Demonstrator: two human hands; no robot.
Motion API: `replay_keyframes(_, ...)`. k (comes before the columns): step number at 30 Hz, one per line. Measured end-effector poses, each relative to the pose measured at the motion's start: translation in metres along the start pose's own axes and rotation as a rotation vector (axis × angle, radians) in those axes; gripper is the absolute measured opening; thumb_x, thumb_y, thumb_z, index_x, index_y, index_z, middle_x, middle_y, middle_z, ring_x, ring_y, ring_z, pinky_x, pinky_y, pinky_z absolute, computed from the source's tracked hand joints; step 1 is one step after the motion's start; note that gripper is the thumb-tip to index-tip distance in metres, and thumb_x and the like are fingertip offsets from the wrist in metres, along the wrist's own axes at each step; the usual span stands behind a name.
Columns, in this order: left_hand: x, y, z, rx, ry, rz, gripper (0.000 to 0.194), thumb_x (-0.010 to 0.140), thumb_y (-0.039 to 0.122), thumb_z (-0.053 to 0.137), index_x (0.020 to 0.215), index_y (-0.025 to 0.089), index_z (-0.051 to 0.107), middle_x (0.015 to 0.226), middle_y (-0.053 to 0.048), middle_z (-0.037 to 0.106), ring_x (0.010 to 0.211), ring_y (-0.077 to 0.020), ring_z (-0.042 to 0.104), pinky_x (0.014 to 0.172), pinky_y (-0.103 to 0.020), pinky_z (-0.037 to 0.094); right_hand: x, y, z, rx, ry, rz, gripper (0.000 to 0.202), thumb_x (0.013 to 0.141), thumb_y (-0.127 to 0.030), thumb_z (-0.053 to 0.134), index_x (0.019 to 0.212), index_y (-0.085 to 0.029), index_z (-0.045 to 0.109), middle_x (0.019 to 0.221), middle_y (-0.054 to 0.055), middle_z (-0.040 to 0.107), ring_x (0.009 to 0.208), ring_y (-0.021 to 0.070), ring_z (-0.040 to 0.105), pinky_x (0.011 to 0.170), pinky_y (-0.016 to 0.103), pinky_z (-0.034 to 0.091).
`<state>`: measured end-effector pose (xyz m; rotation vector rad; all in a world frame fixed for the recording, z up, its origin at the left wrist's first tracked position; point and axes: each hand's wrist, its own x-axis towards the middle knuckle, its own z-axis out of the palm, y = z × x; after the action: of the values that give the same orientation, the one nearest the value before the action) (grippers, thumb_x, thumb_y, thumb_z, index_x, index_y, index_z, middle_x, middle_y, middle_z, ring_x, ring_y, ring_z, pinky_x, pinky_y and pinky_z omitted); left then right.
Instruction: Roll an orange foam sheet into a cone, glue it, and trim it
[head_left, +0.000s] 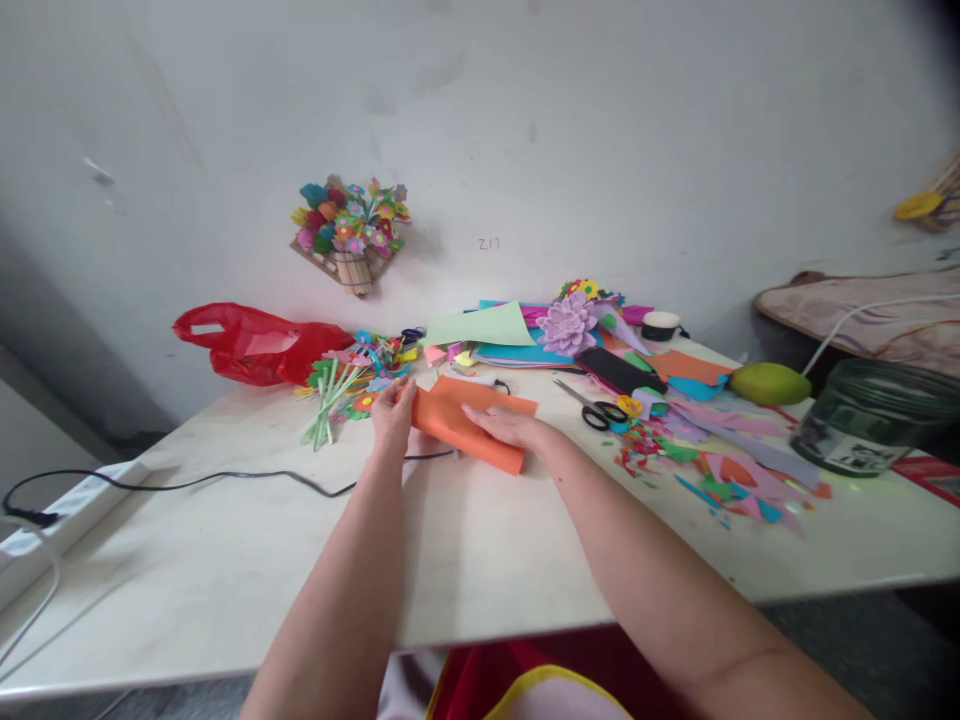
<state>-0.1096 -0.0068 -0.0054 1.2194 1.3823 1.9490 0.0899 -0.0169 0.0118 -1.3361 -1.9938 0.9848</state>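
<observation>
An orange craft sheet (472,425), bent over along its length, is held up just above the table in front of me. My left hand (393,408) pinches its left end. Lower down on the right, my right hand (504,424) grips the sheet with a digit stretched across its upper face; part of its fingers is hidden by the sheet. A white tool with a dark cord (480,379) lies partly hidden behind the sheet. Scissors (596,408) with black handles rest to the right. Pale green stems (327,405) of craft flowers lie left of my left hand.
A red plastic bag (259,345) lies at the back left. Coloured sheets (480,325), a purple flower (568,324) and a dark phone (619,370) are behind. Scraps (739,480) spread at right, near a large jar (874,415). A black cable (247,475) crosses to a power strip (75,515).
</observation>
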Motion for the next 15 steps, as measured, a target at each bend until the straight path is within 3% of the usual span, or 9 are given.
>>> replay_keyframes(4, -0.003, 0.005, 0.001, 0.007, -0.030, -0.002, 0.029, 0.063, 0.044, 0.063, 0.062, 0.017, 0.052, 0.072, -0.003, 0.060, 0.068, -0.0142, 0.053, 0.060, -0.023, 0.039, -0.001, -0.004, 0.000, -0.039, -0.142, 0.048, 0.063, 0.061, -0.076, 0.044, 0.071, -0.018, 0.064, 0.083, 0.012, 0.064, 0.082, 0.0282, 0.057, 0.072, 0.038, 0.036)
replay_keyframes(9, -0.007, 0.011, 0.003, 0.074, -0.048, 0.039, 0.033, 0.066, 0.049, 0.060, 0.065, 0.016, 0.054, 0.064, 0.000, 0.052, 0.061, -0.0110, 0.046, 0.056, -0.022, 0.035, -0.002, -0.001, -0.001, -0.041, -0.140, 0.022, 0.052, 0.045, -0.067, 0.066, 0.065, -0.019, 0.062, 0.076, 0.008, 0.062, 0.073, 0.0249, 0.056, 0.063, 0.033, 0.037)
replay_keyframes(15, -0.005, 0.010, 0.003, 0.126, -0.027, 0.035, 0.034, 0.066, 0.049, 0.060, 0.063, 0.016, 0.051, 0.055, 0.004, 0.041, 0.053, -0.0083, 0.036, 0.051, -0.021, 0.029, -0.004, -0.003, -0.001, -0.074, -0.189, -0.038, 0.054, 0.049, -0.064, 0.066, 0.079, -0.019, 0.060, 0.094, 0.009, 0.061, 0.083, 0.0257, 0.055, 0.065, 0.031, 0.037)
